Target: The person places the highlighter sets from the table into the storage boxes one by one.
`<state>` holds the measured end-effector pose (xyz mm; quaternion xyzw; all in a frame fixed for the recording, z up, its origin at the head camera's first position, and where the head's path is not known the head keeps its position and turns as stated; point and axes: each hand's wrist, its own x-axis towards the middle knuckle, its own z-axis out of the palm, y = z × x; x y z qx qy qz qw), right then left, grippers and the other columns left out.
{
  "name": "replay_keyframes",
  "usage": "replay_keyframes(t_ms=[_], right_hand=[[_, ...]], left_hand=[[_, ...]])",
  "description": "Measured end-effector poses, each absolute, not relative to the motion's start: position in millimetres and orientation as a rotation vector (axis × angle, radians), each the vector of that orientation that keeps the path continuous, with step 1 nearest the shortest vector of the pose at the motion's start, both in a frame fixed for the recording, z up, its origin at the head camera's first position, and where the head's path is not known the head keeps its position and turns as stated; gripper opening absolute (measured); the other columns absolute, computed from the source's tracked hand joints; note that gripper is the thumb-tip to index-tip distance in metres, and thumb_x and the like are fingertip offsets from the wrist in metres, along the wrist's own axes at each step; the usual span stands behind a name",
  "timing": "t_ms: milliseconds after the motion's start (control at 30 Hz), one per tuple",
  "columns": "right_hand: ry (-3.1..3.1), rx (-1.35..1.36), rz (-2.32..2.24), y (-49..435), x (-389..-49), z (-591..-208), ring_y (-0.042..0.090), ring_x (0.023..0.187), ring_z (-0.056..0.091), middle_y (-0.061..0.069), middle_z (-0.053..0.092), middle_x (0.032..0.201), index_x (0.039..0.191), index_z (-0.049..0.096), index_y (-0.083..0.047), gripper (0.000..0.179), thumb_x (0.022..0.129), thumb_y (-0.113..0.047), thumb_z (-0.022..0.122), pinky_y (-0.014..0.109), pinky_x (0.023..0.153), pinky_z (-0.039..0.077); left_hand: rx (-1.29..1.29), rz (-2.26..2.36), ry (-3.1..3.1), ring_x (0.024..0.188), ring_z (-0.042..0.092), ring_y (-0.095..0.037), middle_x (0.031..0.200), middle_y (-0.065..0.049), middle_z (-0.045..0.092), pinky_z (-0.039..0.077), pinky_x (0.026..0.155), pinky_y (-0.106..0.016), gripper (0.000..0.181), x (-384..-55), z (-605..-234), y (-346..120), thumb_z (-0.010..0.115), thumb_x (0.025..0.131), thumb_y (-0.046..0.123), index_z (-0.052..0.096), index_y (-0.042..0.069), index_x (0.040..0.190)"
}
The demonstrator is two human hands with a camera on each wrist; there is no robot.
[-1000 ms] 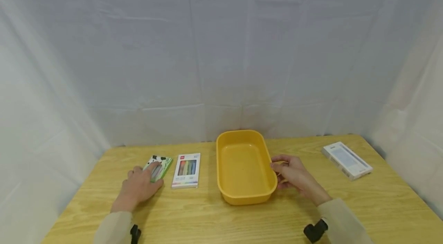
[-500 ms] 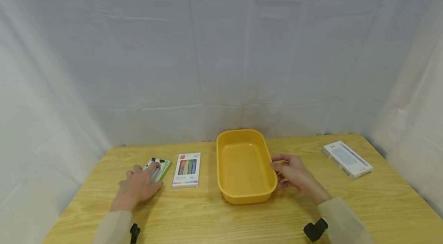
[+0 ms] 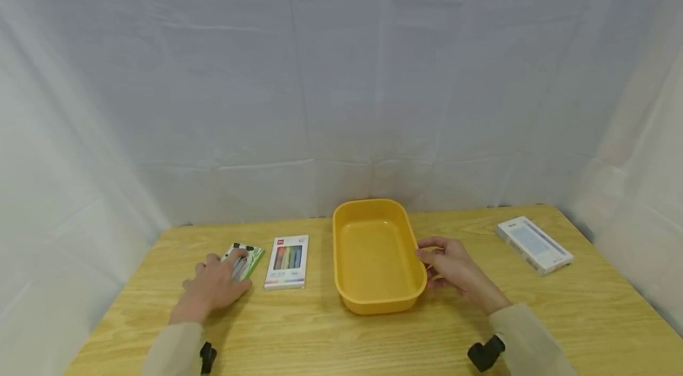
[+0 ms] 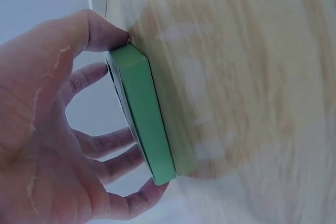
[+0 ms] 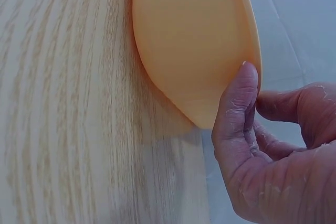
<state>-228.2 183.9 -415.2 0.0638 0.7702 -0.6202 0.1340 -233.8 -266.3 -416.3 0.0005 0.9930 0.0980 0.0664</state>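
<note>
With thumb and little finger at opposite ends of a small flat green-and-white box (image 3: pixel 256 257), my left hand (image 3: pixel 213 286) holds it on the table at the left. The other fingers lie over its top, hiding part of it. In the left wrist view its plain green side (image 4: pixel 140 111) faces the camera. At the middle stands a shallow yellow plastic tray (image 3: pixel 376 263) with rounded corners and nothing inside. My right hand (image 3: pixel 453 269) pinches its right rim; the right wrist view shows the thumb (image 5: pixel 239 95) on one side of the wall and fingers on the other.
Between the green-and-white box and the tray lies a white box (image 3: pixel 287 263) whose window shows several coloured sticks. Another white box (image 3: pixel 535 245) with a pale blue panel lies at the right. A white curtain (image 3: pixel 341 97) hangs behind the wooden table (image 3: pixel 341 346).
</note>
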Motion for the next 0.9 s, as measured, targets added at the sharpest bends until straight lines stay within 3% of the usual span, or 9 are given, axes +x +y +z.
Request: replay_keyframes(t_ms=[367,667,900], right_hand=[[2.235,0.185,-1.791,184.2,-229.3,-414.7,0.015,0.069,0.062,0.004,0.067,0.084,0.136,0.056,0.001,0.038,0.103,-0.018,0.058,0.028,0.059,0.058],[2.227,0.167,-1.804,185.4,-228.8,-415.7,0.014,0.067,0.062,0.005,0.068,0.084,0.136,0.055,0.002,0.038,0.103,-0.017,0.057,0.028,0.058,0.058],[2.247,0.172,-1.795,184.1,-228.2,-415.4,0.014,0.067,0.063,0.004,0.067,0.083,0.135,0.056,0.001,0.037,0.103,-0.017,0.058,0.028,0.058,0.058]], left_hand=[[0.052,0.366,3.012,0.111,0.046,-0.059,0.135,-0.046,0.039,0.042,0.075,-0.080,0.064,-229.3,-418.9,-268.5,0.061,0.091,0.035,0.040,0.023,0.150],[0.081,0.457,3.091,0.120,0.039,-0.068,0.141,-0.048,0.033,0.039,0.077,-0.083,0.069,-218.8,-421.0,-267.5,0.061,0.091,0.032,0.035,0.023,0.154],[0.161,0.551,3.207,0.119,0.041,-0.064,0.141,-0.044,0.036,0.044,0.071,-0.072,0.068,-212.0,-418.4,-258.8,0.064,0.091,0.029,0.038,0.027,0.153]])
